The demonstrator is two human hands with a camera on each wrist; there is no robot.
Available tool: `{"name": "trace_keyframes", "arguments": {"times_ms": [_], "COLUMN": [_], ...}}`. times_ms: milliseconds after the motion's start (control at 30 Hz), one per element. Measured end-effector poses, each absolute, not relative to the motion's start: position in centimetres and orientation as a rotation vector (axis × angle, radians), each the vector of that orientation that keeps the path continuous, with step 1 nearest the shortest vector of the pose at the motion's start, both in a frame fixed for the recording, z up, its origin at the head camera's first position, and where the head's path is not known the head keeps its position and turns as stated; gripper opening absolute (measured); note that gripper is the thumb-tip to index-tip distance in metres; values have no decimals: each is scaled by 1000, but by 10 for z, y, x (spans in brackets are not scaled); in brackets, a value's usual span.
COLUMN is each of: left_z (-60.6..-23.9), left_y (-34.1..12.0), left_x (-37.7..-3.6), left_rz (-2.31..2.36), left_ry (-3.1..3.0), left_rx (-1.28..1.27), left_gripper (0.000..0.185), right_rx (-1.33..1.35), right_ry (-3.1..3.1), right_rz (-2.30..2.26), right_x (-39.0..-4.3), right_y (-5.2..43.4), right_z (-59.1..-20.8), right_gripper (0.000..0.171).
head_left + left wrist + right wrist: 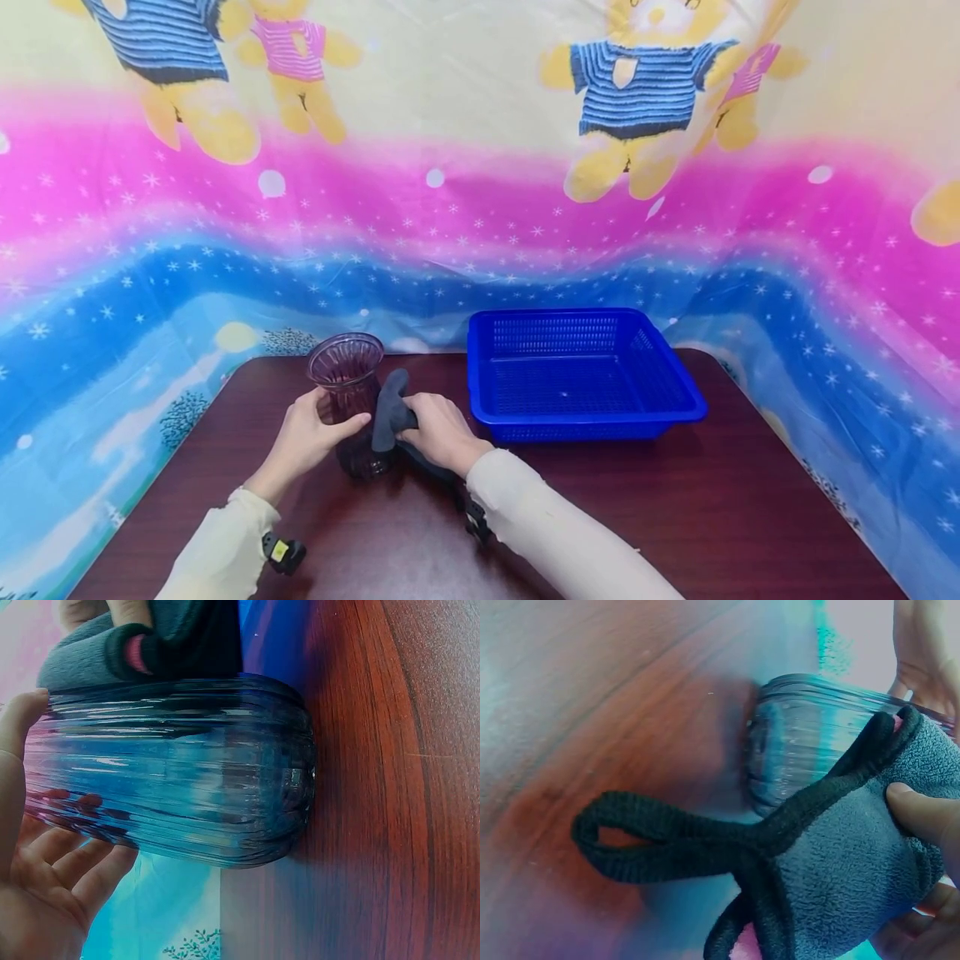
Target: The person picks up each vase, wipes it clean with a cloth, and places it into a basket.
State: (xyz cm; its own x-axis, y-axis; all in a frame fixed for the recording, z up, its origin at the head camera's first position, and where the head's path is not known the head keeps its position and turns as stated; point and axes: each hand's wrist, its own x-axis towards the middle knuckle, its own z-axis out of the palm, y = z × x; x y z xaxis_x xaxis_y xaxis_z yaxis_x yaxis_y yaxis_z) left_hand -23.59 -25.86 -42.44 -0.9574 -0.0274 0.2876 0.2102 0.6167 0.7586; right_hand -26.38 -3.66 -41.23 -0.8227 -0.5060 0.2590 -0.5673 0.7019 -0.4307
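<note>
A ribbed purple glass vase [351, 400] stands upright on the dark wooden table [675, 500]. My left hand [309, 433] grips its left side, thumb and fingers curled round the glass [180, 772]. My right hand [438, 429] holds a grey cloth [392, 412] with a black edge and presses it against the vase's right side. In the right wrist view the cloth [847, 877] lies over the vase [802, 742], with a black loop hanging free.
A blue plastic basket [581, 375] with nothing in it sits on the table right of the vase, at the back. A colourful printed sheet [480, 192] with bears hangs behind and around the table.
</note>
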Motion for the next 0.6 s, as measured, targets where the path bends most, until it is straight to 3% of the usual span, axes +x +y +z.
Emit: {"name": "trace_keyframes", "arguments": {"times_ms": [600], "left_z": [-423], "left_y": [-260], "left_x": [-236], "left_rz": [-1227], "left_ry": [-2590], "left_rx": [-177], "left_gripper": [56], "right_rx": [882], "right_ry": [-2746], "right_rz": [753], "right_x": [-262], "right_y": [-41], "right_z": [-378], "right_gripper": [26]}}
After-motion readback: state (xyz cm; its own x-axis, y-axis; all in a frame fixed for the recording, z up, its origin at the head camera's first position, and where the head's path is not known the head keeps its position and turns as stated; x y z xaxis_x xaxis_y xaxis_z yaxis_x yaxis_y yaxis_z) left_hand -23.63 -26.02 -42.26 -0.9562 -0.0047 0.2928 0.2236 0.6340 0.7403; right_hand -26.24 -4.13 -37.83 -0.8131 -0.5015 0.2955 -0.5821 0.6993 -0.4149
